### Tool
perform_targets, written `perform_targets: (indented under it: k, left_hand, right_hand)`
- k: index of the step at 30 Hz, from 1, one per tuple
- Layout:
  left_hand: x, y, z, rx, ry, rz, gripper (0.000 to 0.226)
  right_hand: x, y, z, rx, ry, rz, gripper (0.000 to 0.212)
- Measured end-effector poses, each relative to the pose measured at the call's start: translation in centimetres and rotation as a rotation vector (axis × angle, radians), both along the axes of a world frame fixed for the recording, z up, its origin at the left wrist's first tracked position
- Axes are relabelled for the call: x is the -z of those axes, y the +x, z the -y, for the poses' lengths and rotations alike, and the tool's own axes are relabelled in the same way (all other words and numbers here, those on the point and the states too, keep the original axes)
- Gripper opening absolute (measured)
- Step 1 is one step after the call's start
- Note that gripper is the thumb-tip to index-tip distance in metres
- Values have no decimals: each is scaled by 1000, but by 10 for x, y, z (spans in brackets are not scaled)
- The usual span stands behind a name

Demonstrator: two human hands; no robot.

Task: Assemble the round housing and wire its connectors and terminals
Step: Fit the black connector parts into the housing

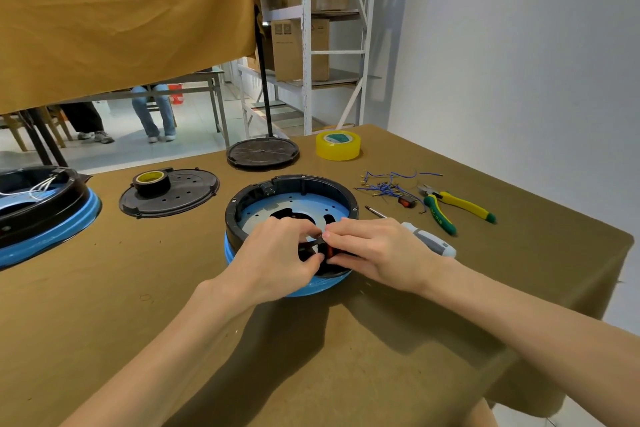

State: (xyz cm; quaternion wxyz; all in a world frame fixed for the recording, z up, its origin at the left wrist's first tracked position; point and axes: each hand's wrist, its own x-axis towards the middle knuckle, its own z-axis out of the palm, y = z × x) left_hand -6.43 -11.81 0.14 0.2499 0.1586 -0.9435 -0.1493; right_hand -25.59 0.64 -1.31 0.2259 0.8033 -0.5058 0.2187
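Both hands meet over the near rim of the round housing [291, 204]: the left hand [277, 253] and right hand [374, 250] each keep a narrow pinching grip on a small dark part, possibly a connector; it is mostly hidden. The housing sits mid-tabletop [346, 357]. A screwdriver [426, 239], pliers [453, 206] and blue wires [391, 185] lie to its right.

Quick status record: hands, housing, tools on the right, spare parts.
left hand: pinching a small part at the housing's near rim
right hand: pinching the same spot
housing: open, blue plate inside
right of it: screwdriver, pliers, blue wires
behind: yellow tape, black tape on a lid
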Motion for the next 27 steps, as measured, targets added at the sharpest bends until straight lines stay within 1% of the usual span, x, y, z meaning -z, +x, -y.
perform_targets:
  k: [6, 9, 13, 16, 20, 21, 22, 23, 24, 25, 26, 27]
  left_hand:
    - [0, 0, -1, -3, 19, 9, 34]
    - [-2, -1, -1, -32, 35, -19, 34]
    - [-1, -1, -3, -35, 33, -20, 34]
    - [1, -2, -1, -54, 37, -18, 37]
    - [4, -3, 2, -70, 33, -23, 47]
    - [6, -3, 3, -66, 36, -23, 48]
    - [7, -3, 4, -66, 41, -25, 49]
    - [8, -3, 5, -68, 45, -29, 50]
    - [8, -4, 6, -70, 47, -34, 50]
    - [9, -5, 7, -68, 44, -38, 48]
    - [9, -6, 7, -65, 36, -40, 46]
    - [10, -6, 7, -64, 26, -40, 45]
  right_hand:
    - [0, 2, -2, -5, -24, 3, 32]
    - [-4, 3, 0, -8, 3, 26, 30]
    - [-8, 10, -4, 40, 66, 120, 30]
    - [-13, 15, -7, 84, 121, 193, 33]
    - [-25, 10, -10, 132, 317, 328, 42]
    - [-26, 8, -12, 127, 328, 359, 41]
    - [-27, 3, -14, 125, 288, 405, 37]
    - [-28, -4, -14, 147, 194, 458, 30]
    - [-28, -15, -11, 222, 79, 509, 21]
    - [-29, -31, -5, 354, -7, 566, 15]
    - [-30, -48, 1, 525, -28, 616, 14]
    - [-29, -67, 7, 708, 20, 642, 16]
